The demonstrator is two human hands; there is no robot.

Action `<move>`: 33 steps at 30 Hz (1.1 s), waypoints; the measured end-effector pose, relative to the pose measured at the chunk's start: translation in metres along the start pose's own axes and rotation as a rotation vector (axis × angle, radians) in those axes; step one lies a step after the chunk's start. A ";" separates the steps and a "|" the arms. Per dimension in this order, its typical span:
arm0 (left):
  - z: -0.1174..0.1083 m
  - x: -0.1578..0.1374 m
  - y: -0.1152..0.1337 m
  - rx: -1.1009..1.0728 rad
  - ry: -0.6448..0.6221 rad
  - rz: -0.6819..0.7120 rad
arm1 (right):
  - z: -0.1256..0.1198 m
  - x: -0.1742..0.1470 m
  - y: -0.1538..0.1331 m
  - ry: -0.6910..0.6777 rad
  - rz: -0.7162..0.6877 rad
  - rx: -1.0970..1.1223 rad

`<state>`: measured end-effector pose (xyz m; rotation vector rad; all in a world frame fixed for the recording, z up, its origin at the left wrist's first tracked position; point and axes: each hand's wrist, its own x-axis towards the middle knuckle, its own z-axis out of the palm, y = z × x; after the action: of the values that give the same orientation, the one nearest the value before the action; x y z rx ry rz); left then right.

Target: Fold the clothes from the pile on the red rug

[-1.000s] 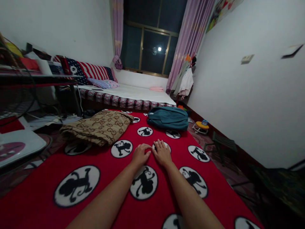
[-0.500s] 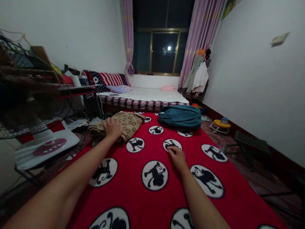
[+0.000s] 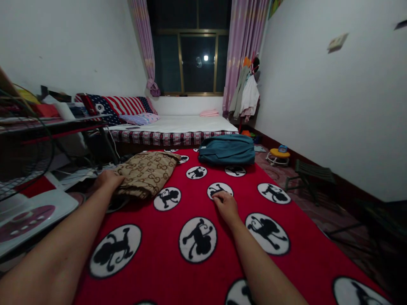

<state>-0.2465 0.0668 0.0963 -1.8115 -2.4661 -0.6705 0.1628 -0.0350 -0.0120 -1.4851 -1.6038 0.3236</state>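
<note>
My left hand [image 3: 109, 181] is at the near left edge of a folded brown cloth [image 3: 148, 173] with a dark repeating pattern. Its fingers look curled round that edge, though the tips are partly hidden. My right hand [image 3: 226, 206] is low over the red blanket [image 3: 162, 250] with black monkey figures in white circles. The fingers there are bent in towards the thumb, with nothing visible in them. Beyond it lies a folded teal garment [image 3: 227, 149], apart from both hands.
Behind the blanket stands a bed with a white sheet [image 3: 187, 124]. A cluttered desk [image 3: 73, 120] and a white and pink appliance [image 3: 34, 218] are at the left. A yellow stool [image 3: 279, 153] and a dark folding stool [image 3: 314, 173] stand on the floor at the right.
My left hand has slid from the top of the brown cloth to its left edge, where the loose end no longer sticks out. The right hand stays nearly in place. The view has turned right.
</note>
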 end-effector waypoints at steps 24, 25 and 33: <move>-0.043 -0.295 0.098 -0.388 -0.441 1.103 | -0.001 -0.005 -0.013 -0.159 0.247 0.891; -0.041 -0.280 0.096 -0.446 -0.298 1.007 | 0.003 -0.007 -0.018 -0.180 0.214 0.855; 0.008 -0.138 0.065 -0.711 0.277 0.153 | 0.007 -0.041 -0.074 -0.252 -0.340 0.628</move>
<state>-0.1398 -0.0408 0.0754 -1.8682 -2.0138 -1.8102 0.1036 -0.0872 0.0195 -0.7042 -1.7028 0.7586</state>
